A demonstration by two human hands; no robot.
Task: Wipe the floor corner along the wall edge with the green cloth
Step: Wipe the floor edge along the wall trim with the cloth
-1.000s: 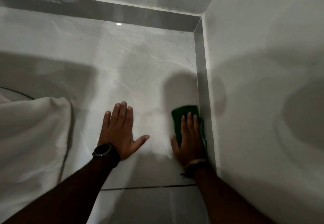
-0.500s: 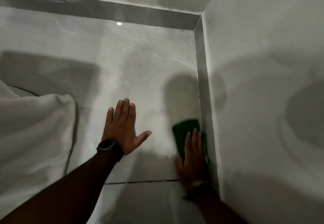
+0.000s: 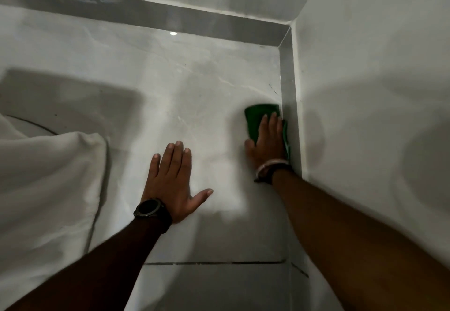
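- pressing the green cloth [image 3: 258, 120] flat to the floor [image 3: 194, 86] with my right hand [image 3: 267, 144], fingers laid out over it rather than clenched, palm bearing down so the cloth drags and does not bunch.
- the cloth sits hard against the grey skirting strip [image 3: 288, 106] at the foot of the right-hand wall [image 3: 365, 91]; one edge rides up between my hand and the strip, which i judge is what gets into the seam itself.
- my left hand [image 3: 174, 179] lies open and empty on the tile, fingers spread, thumb out toward the right; it holds nothing and serves as a prop for my weight while i lean in. a dark watch [image 3: 148, 208] sits on that wrist, a pale bangle [image 3: 271, 165] on the other.
- the corner [image 3: 286, 35], where the right strip meets the strip under the far wall, lies well ahead of the cloth; bare tile runs between them, so the way forward is clear along the edge.
- on the right there is no room at all: my wrist and forearm run just beside the wall.
- to the left a white sheet [image 3: 48, 176] spills onto the floor, well apart from the cloth and near my left arm; it does not crowd the wiping lane.
- a dark grout line [image 3: 214, 262] crosses the floor under my forearms, behind both hands.
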